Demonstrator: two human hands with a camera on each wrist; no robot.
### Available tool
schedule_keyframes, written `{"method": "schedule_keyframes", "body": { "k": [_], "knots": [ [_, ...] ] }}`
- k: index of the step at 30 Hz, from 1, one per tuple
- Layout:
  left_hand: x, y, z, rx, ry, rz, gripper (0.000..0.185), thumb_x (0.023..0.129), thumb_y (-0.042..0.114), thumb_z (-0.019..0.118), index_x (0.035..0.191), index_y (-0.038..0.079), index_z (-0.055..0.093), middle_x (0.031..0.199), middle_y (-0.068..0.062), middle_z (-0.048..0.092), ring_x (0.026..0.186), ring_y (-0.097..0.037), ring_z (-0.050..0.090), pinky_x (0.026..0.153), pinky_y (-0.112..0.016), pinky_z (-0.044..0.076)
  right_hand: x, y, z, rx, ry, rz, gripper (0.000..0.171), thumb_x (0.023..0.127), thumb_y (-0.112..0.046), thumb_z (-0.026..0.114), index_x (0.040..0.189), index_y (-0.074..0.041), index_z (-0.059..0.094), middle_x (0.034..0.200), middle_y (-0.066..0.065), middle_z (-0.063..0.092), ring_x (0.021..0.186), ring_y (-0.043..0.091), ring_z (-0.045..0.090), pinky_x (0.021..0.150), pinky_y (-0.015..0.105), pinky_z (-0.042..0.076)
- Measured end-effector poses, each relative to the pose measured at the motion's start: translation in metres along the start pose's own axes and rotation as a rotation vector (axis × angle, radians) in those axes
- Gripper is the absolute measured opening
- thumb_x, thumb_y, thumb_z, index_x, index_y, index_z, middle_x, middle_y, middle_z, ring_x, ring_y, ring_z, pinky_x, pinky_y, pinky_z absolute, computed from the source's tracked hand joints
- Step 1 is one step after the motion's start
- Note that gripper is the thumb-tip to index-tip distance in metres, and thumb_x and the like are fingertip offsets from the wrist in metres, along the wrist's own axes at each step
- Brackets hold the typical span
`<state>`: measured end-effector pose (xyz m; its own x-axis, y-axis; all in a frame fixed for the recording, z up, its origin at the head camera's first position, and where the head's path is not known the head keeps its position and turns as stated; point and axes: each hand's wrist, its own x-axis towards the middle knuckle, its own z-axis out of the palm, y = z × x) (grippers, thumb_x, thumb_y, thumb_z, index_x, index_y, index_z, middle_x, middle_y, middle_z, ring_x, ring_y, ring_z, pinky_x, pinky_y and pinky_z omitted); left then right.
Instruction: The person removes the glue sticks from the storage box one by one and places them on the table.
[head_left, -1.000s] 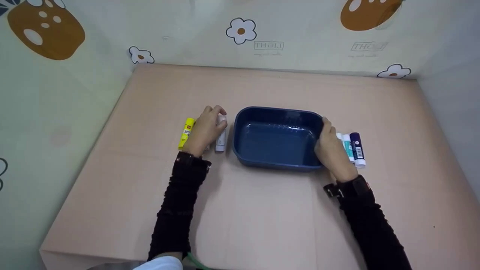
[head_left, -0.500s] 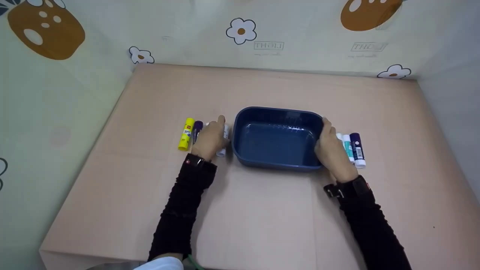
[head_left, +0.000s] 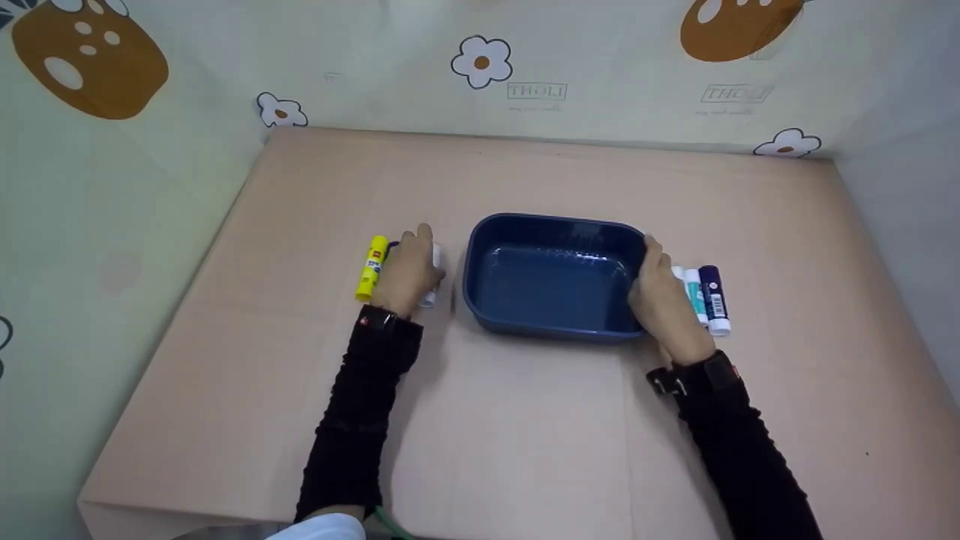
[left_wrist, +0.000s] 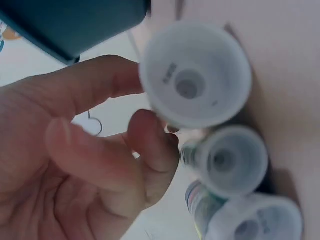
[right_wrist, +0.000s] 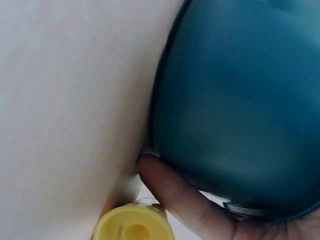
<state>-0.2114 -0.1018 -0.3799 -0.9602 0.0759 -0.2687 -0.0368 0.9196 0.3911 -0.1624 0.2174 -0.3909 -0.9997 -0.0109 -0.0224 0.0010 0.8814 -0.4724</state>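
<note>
My left hand (head_left: 407, 274) is over a row of glue sticks left of the blue dish (head_left: 555, 334). Its thumb lies against the dish side of a white glue stick (left_wrist: 195, 75) and a fingertip against another side, pinching it. Two more white-ended sticks (left_wrist: 235, 162) lie close by; the hand partly covers the row in the head view. A yellow glue stick (head_left: 371, 270) is at the row's left end. My right hand (head_left: 667, 307) grips the dish's right end, with one finger along the wall near the table in the right wrist view.
Right of the dish lie a dark purple glue stick (head_left: 715, 300) and a teal-and-white one (head_left: 695, 292), partly behind the right hand. A yellow round end (right_wrist: 134, 222) shows below that hand's finger. The table (head_left: 525, 450) meets patterned walls at the back and left.
The left hand reached right toward the dish, then came back left, and the white glue stick moved left with it, away from the dish. Right hand and dish have hardly moved.
</note>
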Motion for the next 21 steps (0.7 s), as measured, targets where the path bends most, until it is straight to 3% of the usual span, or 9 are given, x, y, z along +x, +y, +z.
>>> {"method": "schedule_keyframes", "body": {
  "k": [10, 14, 17, 21],
  "knots": [
    [0.002, -0.006, -0.008, -0.033, -0.033, 0.003, 0.050, 0.081, 0.007, 0.065, 0.124, -0.001, 0.041, 0.113, -0.024, 0.054, 0.098, -0.034, 0.056, 0.084, -0.040, 0.049, 0.003, 0.001, -0.004, 0.042, -0.054, 0.044, 0.058, 0.089, 0.000, 0.032, 0.142, 0.007, 0.010, 0.126, 0.041, 0.038, 0.101, 0.051, 0.052, 0.084, 0.058, 0.043],
    [0.001, -0.004, -0.010, -0.040, -0.050, 0.024, 0.048, 0.085, 0.011, 0.061, 0.127, 0.001, 0.041, 0.117, -0.023, 0.055, 0.099, -0.033, 0.057, 0.086, -0.040, 0.048, 0.001, 0.002, -0.011, 0.058, -0.085, 0.062, 0.063, 0.087, 0.000, 0.035, 0.143, 0.006, 0.009, 0.130, 0.041, 0.037, 0.108, 0.050, 0.049, 0.088, 0.059, 0.041],
    [-0.001, 0.003, -0.014, -0.056, -0.071, 0.052, 0.044, 0.092, 0.015, 0.053, 0.131, 0.004, 0.038, 0.114, -0.019, 0.058, 0.092, -0.030, 0.059, 0.081, -0.038, 0.049, 0.000, 0.001, -0.019, 0.044, -0.098, 0.067, 0.064, 0.086, -0.001, 0.037, 0.143, 0.006, 0.009, 0.125, 0.041, 0.043, 0.096, 0.045, 0.055, 0.081, 0.055, 0.044],
    [-0.007, 0.014, -0.018, -0.087, -0.133, 0.084, 0.042, 0.097, 0.021, 0.045, 0.135, 0.006, 0.037, 0.096, -0.013, 0.063, 0.074, -0.022, 0.057, 0.067, -0.030, 0.047, -0.002, -0.001, -0.031, 0.013, -0.147, 0.080, 0.062, 0.087, -0.003, 0.038, 0.142, 0.008, 0.011, 0.092, 0.032, 0.056, 0.066, 0.031, 0.055, 0.057, 0.039, 0.046]
  ]
}}
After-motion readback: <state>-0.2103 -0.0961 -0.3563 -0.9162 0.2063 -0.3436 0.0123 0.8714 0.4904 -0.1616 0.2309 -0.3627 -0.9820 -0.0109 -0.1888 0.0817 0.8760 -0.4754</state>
